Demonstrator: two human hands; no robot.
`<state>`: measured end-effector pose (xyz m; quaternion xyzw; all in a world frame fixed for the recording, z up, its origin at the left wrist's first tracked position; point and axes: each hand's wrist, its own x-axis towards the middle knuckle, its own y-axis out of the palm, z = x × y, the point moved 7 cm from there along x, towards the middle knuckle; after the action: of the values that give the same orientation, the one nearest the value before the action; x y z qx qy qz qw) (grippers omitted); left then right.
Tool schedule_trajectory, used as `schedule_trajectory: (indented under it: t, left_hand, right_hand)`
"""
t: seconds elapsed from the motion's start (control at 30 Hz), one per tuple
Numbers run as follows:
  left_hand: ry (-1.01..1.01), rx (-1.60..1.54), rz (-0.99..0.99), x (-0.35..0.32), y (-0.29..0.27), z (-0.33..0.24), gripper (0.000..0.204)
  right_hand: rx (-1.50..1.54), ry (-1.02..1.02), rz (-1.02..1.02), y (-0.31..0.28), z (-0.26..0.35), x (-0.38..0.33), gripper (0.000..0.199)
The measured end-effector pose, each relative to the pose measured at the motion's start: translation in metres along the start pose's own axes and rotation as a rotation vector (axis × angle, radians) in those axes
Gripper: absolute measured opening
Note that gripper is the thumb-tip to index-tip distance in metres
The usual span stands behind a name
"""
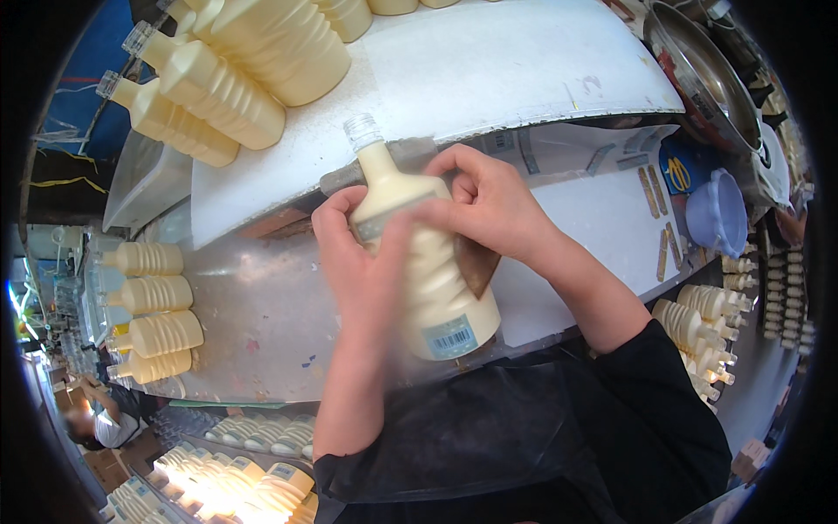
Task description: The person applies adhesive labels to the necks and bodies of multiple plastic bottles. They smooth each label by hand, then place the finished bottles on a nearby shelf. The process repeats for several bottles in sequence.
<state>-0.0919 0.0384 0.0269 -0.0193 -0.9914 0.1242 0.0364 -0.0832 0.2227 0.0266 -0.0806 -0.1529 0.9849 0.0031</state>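
Here the left hand (362, 262) wraps the cream bottle (428, 262) at mid-body, its grip closed firmly, steadying it over the desk (489, 70). The right hand (489, 205) pinches at the shoulder, fingers closed, apparently pressing a label (478, 266) flat against the ribbed side.

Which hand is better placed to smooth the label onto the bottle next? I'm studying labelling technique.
Probably the right hand: its fingers already press on the bottle by the brown label, while the left hand wraps and steadies the bottle.
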Motion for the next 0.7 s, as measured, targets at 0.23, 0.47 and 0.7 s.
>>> schedule_trajectory:
  t: [0.23, 0.47, 0.7]
  left_hand:
    - [0.031, 0.091, -0.018, 0.001, 0.002, 0.002, 0.048]
    - [-0.127, -0.125, 0.032, -0.005, 0.006, 0.005, 0.047]
    - [-0.095, -0.047, 0.084, -0.004, 0.008, 0.004, 0.045]
  right_hand:
    - [0.273, 0.062, 0.010, 0.008, -0.016, 0.006, 0.032]
    - [-0.124, -0.032, 0.013, 0.002, 0.013, -0.003, 0.051]
    - [0.009, 0.035, -0.007, 0.003, 0.001, 0.003, 0.047]
